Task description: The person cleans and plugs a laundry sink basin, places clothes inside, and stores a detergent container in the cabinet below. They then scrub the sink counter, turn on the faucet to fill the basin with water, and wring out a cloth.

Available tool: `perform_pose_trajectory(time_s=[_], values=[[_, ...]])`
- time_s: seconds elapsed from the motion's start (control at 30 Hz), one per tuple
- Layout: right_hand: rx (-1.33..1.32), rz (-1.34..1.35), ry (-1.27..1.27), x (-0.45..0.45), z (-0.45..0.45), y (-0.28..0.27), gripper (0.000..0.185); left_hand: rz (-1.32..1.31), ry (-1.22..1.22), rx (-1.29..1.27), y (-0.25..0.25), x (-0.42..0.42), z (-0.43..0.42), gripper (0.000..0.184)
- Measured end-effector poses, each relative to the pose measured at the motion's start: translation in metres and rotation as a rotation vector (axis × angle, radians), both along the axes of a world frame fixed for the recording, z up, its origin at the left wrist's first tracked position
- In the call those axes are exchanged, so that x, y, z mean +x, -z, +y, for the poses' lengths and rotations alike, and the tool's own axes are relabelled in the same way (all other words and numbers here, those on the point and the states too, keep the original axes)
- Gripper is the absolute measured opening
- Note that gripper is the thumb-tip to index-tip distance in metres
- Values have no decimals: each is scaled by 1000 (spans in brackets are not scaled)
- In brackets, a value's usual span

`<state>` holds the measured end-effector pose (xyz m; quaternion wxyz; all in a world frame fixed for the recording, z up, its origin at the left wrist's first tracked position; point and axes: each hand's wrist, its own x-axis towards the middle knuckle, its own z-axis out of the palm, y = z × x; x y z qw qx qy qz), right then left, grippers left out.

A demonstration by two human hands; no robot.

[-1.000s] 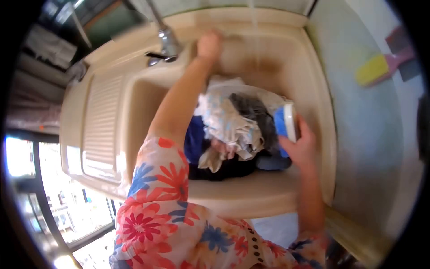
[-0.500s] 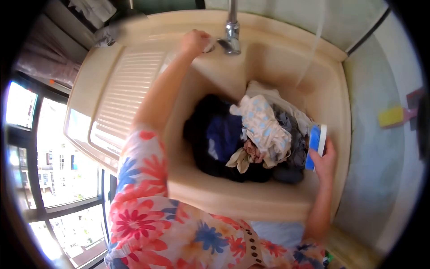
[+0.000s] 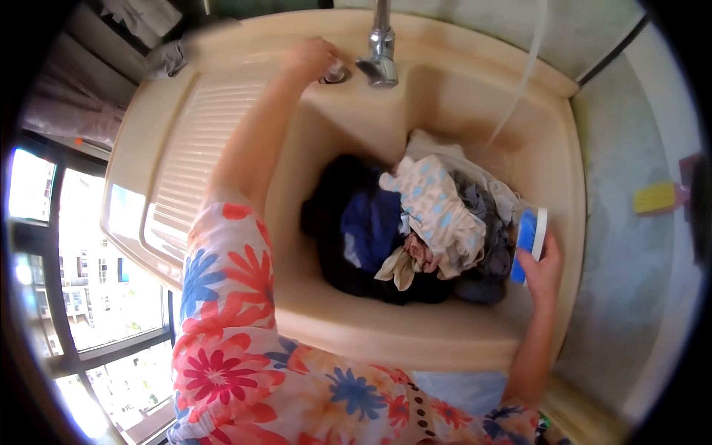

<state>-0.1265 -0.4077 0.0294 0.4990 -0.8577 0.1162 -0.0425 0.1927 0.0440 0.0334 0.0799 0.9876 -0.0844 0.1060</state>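
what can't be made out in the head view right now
In the head view:
Sink: part of its floor, covered by clothes.
Brush: one part, behind the right hand's thumb.
Left hand: fingers blurred.
Faucet: upper end, cut off by top edge.

A dark-framed window (image 3: 111, 274) stands bright between eight and nine o'clock, buildings (image 3: 72, 295) blurred beyond its glass. Toward ten o'clock hangs a mauve-grey fabric (image 3: 70, 104); nearer half past ten, a grey cloth (image 3: 150, 18) droops. At three o'clock, a yellow brush-like tool (image 3: 654, 199) shows against the pale wall (image 3: 623, 297).
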Motion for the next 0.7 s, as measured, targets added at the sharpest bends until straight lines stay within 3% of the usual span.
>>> perform_pose_trajectory(time_s=[0.1,0.3,0.63,0.7], values=[[4,16,-5,2,1,-1,58,33,90,-32,2,-8,-16,20],[36,45,-8,1,3,-4,58,194,36,408,-11,-12,-7,20],[51,37,-11,0,5,-6,57,293,-151,23,-13,2,-47,23],[57,42,-21,0,6,-4,57,268,-105,81,-13,-2,-50,23]])
